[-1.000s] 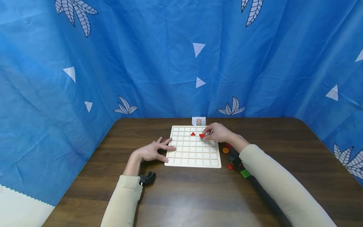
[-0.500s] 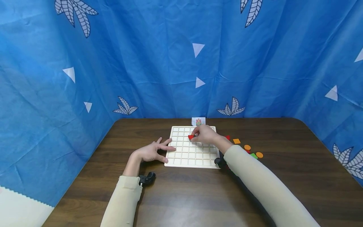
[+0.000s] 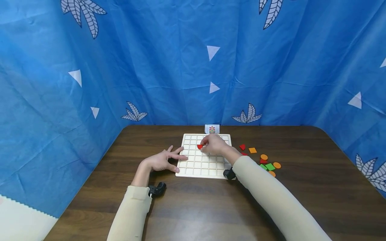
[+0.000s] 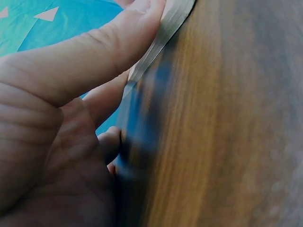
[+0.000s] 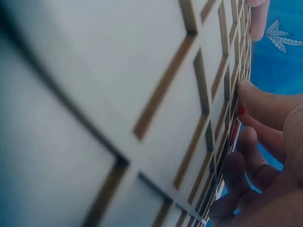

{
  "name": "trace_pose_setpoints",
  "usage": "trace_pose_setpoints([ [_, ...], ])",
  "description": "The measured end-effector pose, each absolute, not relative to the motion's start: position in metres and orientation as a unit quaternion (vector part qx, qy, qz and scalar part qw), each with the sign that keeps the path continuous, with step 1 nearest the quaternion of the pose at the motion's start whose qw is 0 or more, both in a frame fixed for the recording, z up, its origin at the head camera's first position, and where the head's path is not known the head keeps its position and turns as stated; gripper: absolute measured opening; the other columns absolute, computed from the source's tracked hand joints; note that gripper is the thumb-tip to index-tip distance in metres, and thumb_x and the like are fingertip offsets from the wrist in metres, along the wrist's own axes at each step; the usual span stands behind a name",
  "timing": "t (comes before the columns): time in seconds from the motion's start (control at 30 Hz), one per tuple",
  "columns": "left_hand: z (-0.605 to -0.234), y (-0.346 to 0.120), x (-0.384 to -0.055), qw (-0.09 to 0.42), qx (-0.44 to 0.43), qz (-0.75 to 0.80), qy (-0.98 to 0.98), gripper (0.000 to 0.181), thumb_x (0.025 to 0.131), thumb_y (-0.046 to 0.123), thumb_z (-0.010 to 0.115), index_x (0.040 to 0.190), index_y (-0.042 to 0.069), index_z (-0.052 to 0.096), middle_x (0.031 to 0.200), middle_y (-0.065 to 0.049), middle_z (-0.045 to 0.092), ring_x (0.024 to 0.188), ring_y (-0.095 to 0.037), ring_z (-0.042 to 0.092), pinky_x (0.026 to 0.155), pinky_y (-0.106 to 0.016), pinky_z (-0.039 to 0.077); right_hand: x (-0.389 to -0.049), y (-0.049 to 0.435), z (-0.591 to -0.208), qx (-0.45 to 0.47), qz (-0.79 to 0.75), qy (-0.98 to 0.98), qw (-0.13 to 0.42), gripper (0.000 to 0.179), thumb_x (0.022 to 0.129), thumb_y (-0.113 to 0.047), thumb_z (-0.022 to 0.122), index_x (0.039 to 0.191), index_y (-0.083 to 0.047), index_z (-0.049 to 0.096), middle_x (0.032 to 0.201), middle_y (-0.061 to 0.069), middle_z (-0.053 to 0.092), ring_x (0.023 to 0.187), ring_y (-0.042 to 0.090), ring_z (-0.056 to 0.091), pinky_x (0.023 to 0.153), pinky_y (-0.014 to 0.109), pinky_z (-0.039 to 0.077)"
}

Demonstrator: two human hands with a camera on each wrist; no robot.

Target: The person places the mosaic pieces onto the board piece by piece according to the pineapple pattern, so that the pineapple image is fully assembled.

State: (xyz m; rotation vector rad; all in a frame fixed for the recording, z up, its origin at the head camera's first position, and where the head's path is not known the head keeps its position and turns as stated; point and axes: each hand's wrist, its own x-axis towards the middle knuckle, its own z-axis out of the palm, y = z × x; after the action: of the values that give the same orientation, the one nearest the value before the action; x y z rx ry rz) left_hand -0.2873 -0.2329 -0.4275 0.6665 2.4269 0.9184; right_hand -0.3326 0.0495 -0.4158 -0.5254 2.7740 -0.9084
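Observation:
A white grid board (image 3: 193, 170) with square recesses lies on the table. My left hand (image 3: 159, 161) rests at its left edge, fingers spread, with fingertips on the rim. In the left wrist view the thumb (image 4: 85, 61) reaches along the board's edge (image 4: 165, 33). My right hand (image 3: 214, 144) is over the upper middle of the board and pinches a small red fan-shaped piece (image 3: 199, 146) between thumb and fingertips. In the right wrist view only a sliver of the red piece (image 5: 241, 109) shows between the fingers. The right hand covers the squares behind it.
Right of the board lie loose flat pieces: red ones (image 3: 242, 147), an orange square (image 3: 252, 150), orange discs (image 3: 276, 165) and green squares (image 3: 270, 166). A small pattern card (image 3: 212, 129) sits behind the board. A blue curtain (image 3: 175, 67) hangs beyond the table.
My right hand has moved left across the board with the red fan-shaped piece. The red triangle on the board is now hidden by the hand. The left hand has stayed put.

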Motion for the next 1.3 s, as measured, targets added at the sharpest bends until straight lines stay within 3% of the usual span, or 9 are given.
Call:
trace_pose_setpoints([
  [0.27,-0.428,-0.234,-0.288,0.230,0.239,0.330,0.884,0.057,0.086,0.030,0.083,0.140,0.036,0.064,0.173,0.005,0.020,0.161,-0.039,-0.012,0.120,-0.075,-0.006,-0.333,0.045,-0.416,-0.164,-0.297,0.937,0.083,0.025,0.089,-0.021,0.080,0.112,-0.013,0.077,0.111,0.005,0.073,0.097,0.020,0.061,0.090,0.038,0.052],
  [0.47,-0.430,-0.236,-0.288,0.226,0.238,0.322,0.888,0.058,0.086,0.032,0.082,0.141,0.037,0.064,0.173,0.005,0.021,0.161,-0.040,-0.011,0.119,-0.077,-0.001,-0.332,0.042,-0.416,-0.157,-0.294,0.939,0.084,0.026,0.090,-0.022,0.080,0.114,-0.013,0.077,0.118,0.006,0.074,0.107,0.021,0.063,0.099,0.041,0.052],
  [0.63,-0.430,-0.236,-0.287,0.225,0.238,0.324,0.888,0.058,0.086,0.032,0.083,0.141,0.036,0.064,0.173,0.005,0.021,0.161,-0.040,-0.011,0.119,-0.077,-0.001,-0.330,0.044,-0.413,-0.157,-0.301,0.937,0.087,0.027,0.091,-0.023,0.078,0.116,-0.013,0.077,0.116,0.005,0.073,0.103,0.020,0.062,0.095,0.040,0.052],
  [1.03,-0.428,-0.234,-0.287,0.225,0.237,0.326,0.887,0.057,0.087,0.032,0.083,0.141,0.036,0.064,0.173,0.005,0.021,0.160,-0.039,-0.011,0.119,-0.077,0.000,-0.318,0.075,-0.410,-0.203,-0.327,0.919,0.088,0.029,0.096,-0.021,0.073,0.122,-0.011,0.075,0.091,0.004,0.067,0.082,0.018,0.055,0.070,0.029,0.046],
  [1.3,-0.428,-0.232,-0.286,0.228,0.233,0.331,0.885,0.058,0.086,0.030,0.083,0.140,0.035,0.064,0.173,0.005,0.021,0.161,-0.038,-0.012,0.120,-0.076,0.002,-0.310,0.106,-0.412,-0.218,-0.320,0.916,0.107,0.028,0.096,-0.023,0.074,0.123,-0.014,0.074,0.091,0.000,0.066,0.085,0.018,0.055,0.070,0.029,0.047],
])
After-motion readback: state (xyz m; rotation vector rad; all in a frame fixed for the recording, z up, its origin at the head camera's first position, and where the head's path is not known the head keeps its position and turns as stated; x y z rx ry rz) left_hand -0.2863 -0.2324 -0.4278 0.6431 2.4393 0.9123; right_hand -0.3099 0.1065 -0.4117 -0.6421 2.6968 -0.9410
